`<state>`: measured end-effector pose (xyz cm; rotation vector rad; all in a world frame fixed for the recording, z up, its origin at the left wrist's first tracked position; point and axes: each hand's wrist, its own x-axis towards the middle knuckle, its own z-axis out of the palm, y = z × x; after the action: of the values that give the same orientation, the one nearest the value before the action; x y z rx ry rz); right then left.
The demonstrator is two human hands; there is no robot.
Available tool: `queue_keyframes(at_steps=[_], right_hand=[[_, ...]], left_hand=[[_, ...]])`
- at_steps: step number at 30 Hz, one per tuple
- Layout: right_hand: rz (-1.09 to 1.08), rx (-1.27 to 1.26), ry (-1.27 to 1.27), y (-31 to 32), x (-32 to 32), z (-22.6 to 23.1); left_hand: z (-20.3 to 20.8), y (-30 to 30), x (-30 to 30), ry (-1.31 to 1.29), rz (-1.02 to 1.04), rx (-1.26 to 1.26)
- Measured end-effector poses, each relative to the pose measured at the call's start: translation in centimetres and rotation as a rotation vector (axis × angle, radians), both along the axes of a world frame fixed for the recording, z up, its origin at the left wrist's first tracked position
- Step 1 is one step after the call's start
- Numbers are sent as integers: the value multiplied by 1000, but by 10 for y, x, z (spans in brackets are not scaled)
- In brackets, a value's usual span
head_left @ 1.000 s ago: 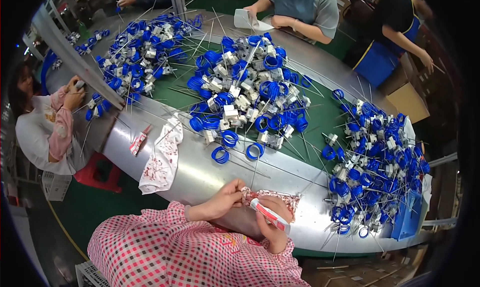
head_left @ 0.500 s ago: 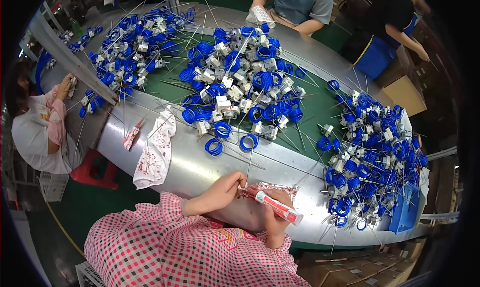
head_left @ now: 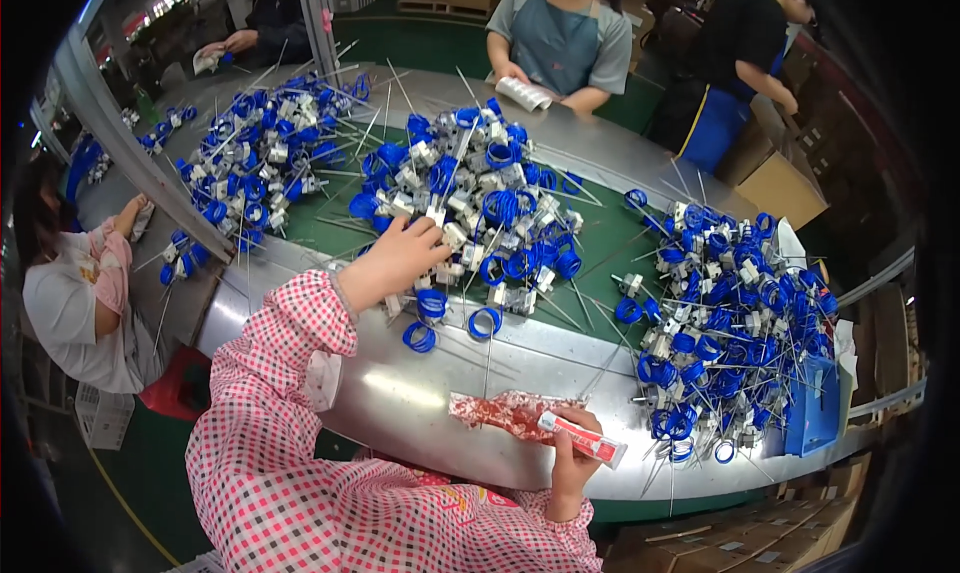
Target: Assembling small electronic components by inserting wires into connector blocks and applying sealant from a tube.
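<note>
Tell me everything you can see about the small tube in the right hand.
The small tube is white with a red band along its length and looks like soft plastic. It lies nearly level, slanting down toward the right, its free end jutting past the right hand. The fingers wrap its middle from below. It sits over the near edge of the metal table, with a crumpled red-and-clear wrapper touching its left end. Whether it is capped cannot be told.

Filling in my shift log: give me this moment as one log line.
left hand: reaching into the middle pile of blue coil parts | right hand: holding small red-and-white tube | surface: metal table edge
</note>
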<state>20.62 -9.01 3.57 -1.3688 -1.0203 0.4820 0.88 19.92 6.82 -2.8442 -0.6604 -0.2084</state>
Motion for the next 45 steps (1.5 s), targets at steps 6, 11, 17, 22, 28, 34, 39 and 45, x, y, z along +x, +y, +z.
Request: queue_keyframes(at_steps=[6, 11, 17, 22, 28, 34, 39, 45], right_hand=[[-78, 44, 65, 0, -4, 9], [-54, 61, 63, 7, -2, 10], [-147, 40, 87, 7, -7, 18], [-244, 140, 51, 6, 3, -1], [-81, 425, 545, 28, 26, 49], [-68, 815, 319, 67, 22, 107], [-104, 906, 339, 82, 13, 121], [-152, 860, 44, 72, -7, 112]], left_hand=[[18, 2, -5, -89, -66, -29], [51, -15, -41, -416, 142, -418], [47, -25, -67, -1007, 231, -330], [55, -16, -90, -1783, 67, -499], [49, -47, -47, -1698, -255, -1461], [43, -120, 38, -1045, -328, -1569], [31, -149, 73, -934, -507, -1815], [30, -155, 73, -810, -580, -1984]])
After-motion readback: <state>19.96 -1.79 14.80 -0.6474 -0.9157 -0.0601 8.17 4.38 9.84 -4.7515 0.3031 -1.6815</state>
